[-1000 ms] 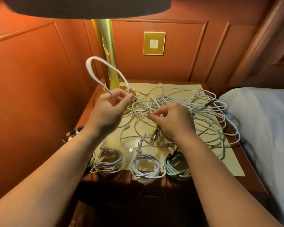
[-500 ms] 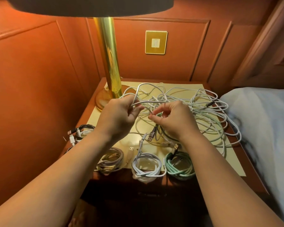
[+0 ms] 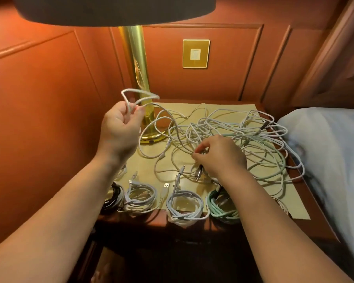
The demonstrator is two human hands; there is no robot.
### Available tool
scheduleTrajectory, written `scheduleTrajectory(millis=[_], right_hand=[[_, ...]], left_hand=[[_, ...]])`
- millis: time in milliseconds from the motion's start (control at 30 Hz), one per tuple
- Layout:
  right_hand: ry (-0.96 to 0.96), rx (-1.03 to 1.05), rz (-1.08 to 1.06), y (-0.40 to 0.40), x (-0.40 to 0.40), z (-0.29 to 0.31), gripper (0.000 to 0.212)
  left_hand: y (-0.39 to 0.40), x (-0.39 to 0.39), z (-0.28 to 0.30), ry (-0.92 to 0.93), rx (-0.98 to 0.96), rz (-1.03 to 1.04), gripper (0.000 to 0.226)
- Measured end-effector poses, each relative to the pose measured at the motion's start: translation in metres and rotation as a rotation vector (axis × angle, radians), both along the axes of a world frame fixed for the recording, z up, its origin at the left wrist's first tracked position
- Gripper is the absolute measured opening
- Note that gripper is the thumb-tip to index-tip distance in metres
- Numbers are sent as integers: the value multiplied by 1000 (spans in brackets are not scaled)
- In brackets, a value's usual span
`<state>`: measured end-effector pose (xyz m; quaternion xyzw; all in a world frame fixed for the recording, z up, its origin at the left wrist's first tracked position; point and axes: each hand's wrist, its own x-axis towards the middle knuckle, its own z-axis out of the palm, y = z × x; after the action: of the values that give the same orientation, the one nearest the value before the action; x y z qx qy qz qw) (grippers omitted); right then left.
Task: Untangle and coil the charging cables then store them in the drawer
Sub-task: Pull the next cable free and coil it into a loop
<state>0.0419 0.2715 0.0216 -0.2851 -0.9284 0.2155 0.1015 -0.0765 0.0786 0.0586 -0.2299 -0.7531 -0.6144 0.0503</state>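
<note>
Reddish panelled walls (image 3: 39, 88) are lit warmly by a brass lamp (image 3: 136, 64) (shade cropped) at 11 o'clock. A gold switch plate (image 3: 196, 53) is mounted at 12; pale bedding (image 3: 331, 160) is seen at 3.

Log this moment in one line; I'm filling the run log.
phase: untangling | left hand: holds white cable loop raised | right hand: pinches tangle strand | coiled cables: front edge

- We saw the tangle of cables (image 3: 233, 135) lying on the mat (image 3: 270, 201), which lay on the nightstand (image 3: 315, 217).
- The lamp base (image 3: 151, 137) stood at the mat's back left, left of the tangle.
- 4 coiled cables (image 3: 184, 207) sat in a row along the front edge, before the tangle.
- The bed (image 3: 331, 160) lay right of the nightstand.
</note>
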Motion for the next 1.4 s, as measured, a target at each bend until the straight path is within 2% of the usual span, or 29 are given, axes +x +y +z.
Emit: scheduleTrajectory(millis=[100, 233, 467, 600, 767, 933, 1100, 1233, 1400], right_hand=[[53, -93, 6, 3, -3, -1, 9], [104, -175, 20, 6, -8, 0, 12], [134, -226, 89, 6, -9, 1, 12], [169, -277, 151, 8, -7, 2, 15], [192, -336, 187, 14, -4, -1, 8], [167, -349, 214, 16, -1, 0, 12], [63, -127, 207, 8, -1, 4, 18], [51, 39, 154, 8, 0, 9, 18], [-14, 26, 73, 11, 3, 10, 13]], left_hand=[[10, 7, -7, 12, -141, -113, 24], [26, 22, -21, 156, -380, -151, 21], [43, 22, -39, 65, -363, -148, 23], [50, 25, -39, 39, -344, -110, 15], [52, 29, -29, 236, -648, -164, 19], [50, 26, -28, 305, -758, -184, 19], [52, 33, -22, 557, -991, -150, 18], [52, 37, -20, 636, -897, -108, 17], [45, 32, -18, 679, -746, -62, 17]])
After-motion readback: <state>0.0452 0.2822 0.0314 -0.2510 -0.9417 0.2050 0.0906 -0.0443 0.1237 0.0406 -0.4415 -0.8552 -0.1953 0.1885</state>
